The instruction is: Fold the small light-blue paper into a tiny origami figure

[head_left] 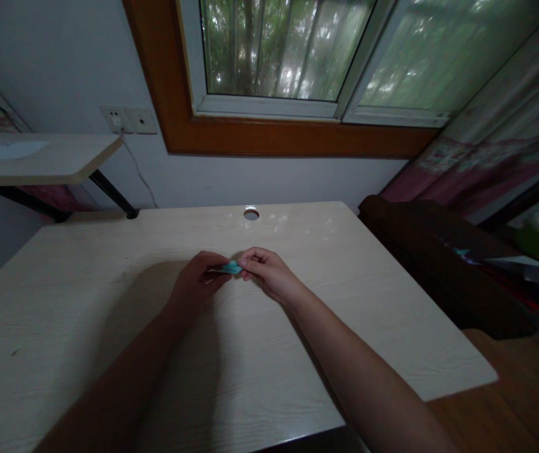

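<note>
A small teal folded piece of paper (230,268) is held between both hands above the middle of a pale wooden desk (109,314). My left hand (198,280) is curled, with its fingers pinched on the paper's left end. My right hand (266,272) pinches the right end with bent fingers. Most of the paper is hidden by the fingers, so its shape is unclear.
A round cable hole (251,213) sits near the desk's far edge. A raised shelf (38,157) stands at the left, with wall sockets (128,119) and a cord behind it. A window (297,56) is ahead. Dark furniture (439,251) and clutter lie to the right.
</note>
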`<state>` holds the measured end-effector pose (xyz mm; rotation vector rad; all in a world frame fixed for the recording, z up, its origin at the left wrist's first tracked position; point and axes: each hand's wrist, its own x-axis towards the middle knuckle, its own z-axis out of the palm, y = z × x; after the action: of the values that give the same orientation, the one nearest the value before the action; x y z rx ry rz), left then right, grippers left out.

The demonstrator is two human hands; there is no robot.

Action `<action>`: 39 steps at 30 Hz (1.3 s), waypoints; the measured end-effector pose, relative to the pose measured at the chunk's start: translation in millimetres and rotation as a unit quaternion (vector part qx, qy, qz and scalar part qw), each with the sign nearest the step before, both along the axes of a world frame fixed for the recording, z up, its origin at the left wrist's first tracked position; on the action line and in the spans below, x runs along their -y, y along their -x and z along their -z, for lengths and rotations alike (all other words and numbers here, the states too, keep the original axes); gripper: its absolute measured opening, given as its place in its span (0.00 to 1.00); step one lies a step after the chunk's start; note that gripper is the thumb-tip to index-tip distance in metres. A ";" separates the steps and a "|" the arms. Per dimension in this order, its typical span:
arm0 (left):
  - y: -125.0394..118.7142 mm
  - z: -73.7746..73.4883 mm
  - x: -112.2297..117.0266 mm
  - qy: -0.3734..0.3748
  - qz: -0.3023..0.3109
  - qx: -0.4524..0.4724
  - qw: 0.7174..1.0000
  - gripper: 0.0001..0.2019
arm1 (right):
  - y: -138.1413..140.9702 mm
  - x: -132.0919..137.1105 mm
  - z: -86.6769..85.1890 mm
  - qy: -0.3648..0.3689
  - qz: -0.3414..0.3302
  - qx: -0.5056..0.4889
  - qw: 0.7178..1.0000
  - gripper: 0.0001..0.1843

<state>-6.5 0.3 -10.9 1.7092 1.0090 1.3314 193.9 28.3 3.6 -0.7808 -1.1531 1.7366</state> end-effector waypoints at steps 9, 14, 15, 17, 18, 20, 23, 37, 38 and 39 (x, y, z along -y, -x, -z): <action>0.7 -12.8 1.9 -0.105 -0.002 -0.097 0.990 0.06 | 2.9 4.2 -4.0 0.076 -0.039 -0.039 0.996 0.15; 0.4 -15.1 2.2 -0.160 -0.022 -0.122 0.979 0.05 | 6.2 5.8 -0.8 0.089 -0.039 -0.046 0.994 0.15; 0.2 -15.3 2.8 -0.161 -0.023 -0.124 0.979 0.05 | 6.6 6.0 -0.2 0.089 -0.039 -0.047 0.994 0.15; 0.2 -15.3 3.9 -0.159 -0.023 -0.129 0.979 0.04 | 7.5 6.5 0.7 0.087 -0.038 -0.046 0.994 0.16; 0.5 -15.0 4.2 -0.158 -0.022 -0.131 0.978 0.03 | 8.0 6.6 1.1 0.084 -0.038 -0.043 0.995 0.16; 1.2 -13.8 4.3 -0.154 -0.022 -0.136 0.978 0.03 | 9.3 6.9 2.1 0.075 -0.037 -0.035 0.996 0.17; 2.3 -12.4 3.7 -0.150 -0.035 -0.139 0.978 0.02 | 11.3 6.4 3.8 0.051 -0.029 -0.014 0.998 0.17; 2.9 -3.5 0.9 -0.022 -0.073 -0.045 0.996 0.06 | 0.6 8.6 -14.1 -0.341 0.145 0.186 0.910 0.04; 3.0 -2.8 0.7 -0.022 -0.068 -0.045 0.996 0.06 | 0.2 8.6 -14.4 -0.346 0.148 0.191 0.907 0.04; 3.0 -2.3 0.7 -0.022 -0.063 -0.046 0.997 0.06 | 0.0 8.4 -14.1 -0.350 0.149 0.194 0.904 0.04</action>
<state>-9.5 -0.5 -8.7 1.7783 1.1637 1.3733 193.9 19.8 17.6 -0.8020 -1.6841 0.8212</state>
